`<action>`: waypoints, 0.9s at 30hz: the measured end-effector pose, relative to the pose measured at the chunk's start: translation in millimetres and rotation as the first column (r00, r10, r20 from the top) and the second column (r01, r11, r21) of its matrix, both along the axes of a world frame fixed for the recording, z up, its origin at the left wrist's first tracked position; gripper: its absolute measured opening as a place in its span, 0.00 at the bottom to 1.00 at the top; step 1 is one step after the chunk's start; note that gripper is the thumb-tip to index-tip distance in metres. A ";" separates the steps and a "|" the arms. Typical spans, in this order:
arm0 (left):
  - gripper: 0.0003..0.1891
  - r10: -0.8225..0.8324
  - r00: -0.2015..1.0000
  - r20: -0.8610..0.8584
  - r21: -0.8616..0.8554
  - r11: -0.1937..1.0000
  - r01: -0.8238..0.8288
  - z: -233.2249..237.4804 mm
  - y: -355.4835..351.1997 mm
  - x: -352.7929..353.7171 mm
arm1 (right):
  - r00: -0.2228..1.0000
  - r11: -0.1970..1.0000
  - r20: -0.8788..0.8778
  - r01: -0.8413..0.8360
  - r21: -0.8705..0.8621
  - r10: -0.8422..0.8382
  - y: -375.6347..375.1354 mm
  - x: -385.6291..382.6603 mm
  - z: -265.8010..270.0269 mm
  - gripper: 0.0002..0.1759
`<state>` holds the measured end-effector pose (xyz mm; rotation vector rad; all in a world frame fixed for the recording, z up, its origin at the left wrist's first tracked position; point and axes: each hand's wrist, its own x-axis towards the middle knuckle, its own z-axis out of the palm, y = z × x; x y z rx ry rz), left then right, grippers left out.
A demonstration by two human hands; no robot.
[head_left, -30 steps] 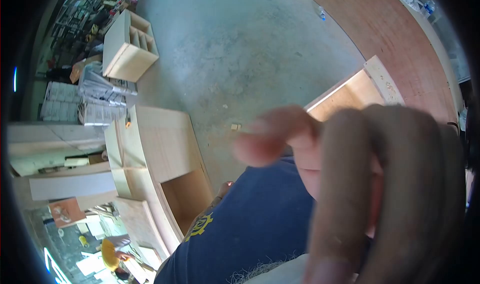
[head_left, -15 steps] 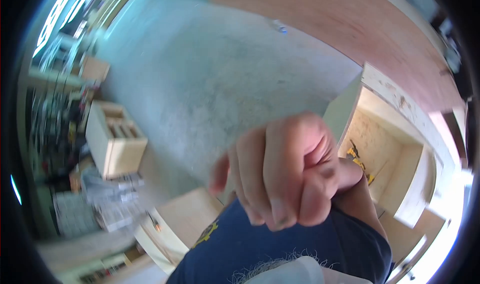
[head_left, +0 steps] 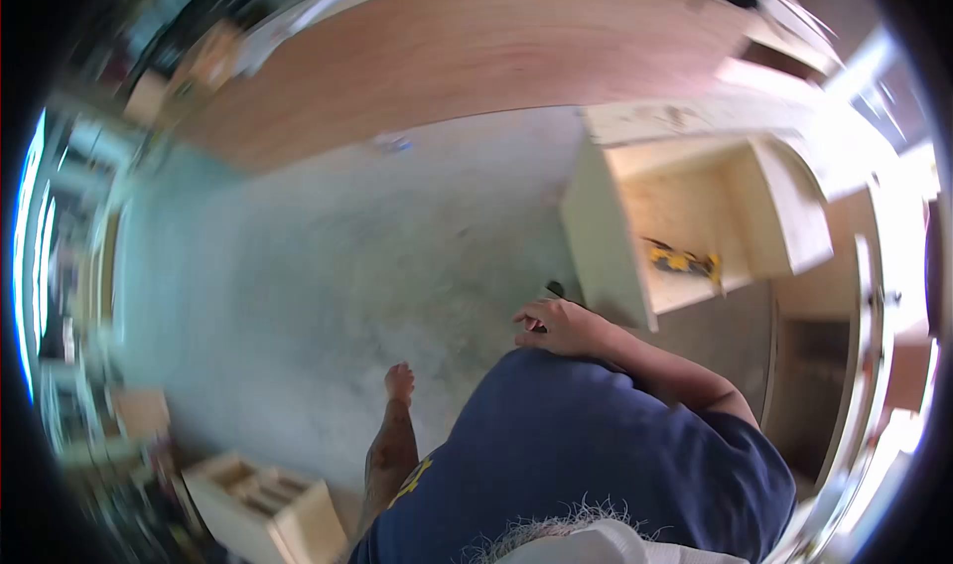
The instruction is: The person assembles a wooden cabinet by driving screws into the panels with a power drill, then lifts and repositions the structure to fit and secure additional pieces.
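My right hand (head_left: 562, 327) is low in front of the navy shirt (head_left: 606, 445), its fingers loosely bent and apart, with nothing visible held. A small dark object (head_left: 555, 289) shows on the floor just beyond it. On the other side, my left hand (head_left: 400, 381) hangs over the concrete floor, small and far down in view; its fingers are not distinct. To the right of my right hand stands an open plywood box (head_left: 601, 236), and a yellow and black power tool (head_left: 680, 260) lies inside it.
A long wooden panel (head_left: 476, 53) runs across the far side, with a small clear and blue item (head_left: 397, 144) on the floor before it. At lower left is a wooden cabinet with compartments (head_left: 266, 509). More cabinets (head_left: 819, 355) line the right side.
My right hand, closed in front of the camera before, has dropped to my front and loosened. The view has swung round, and my left arm now shows.
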<state>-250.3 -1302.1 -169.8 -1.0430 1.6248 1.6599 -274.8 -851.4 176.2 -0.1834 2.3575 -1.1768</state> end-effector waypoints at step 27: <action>0.61 -0.683 0.722 -0.112 0.529 0.574 0.625 107.1 615.2 -406.9 | -0.572 -0.987 0.813 -0.036 -0.158 -0.109 117.1 78.9 -206.7 0.51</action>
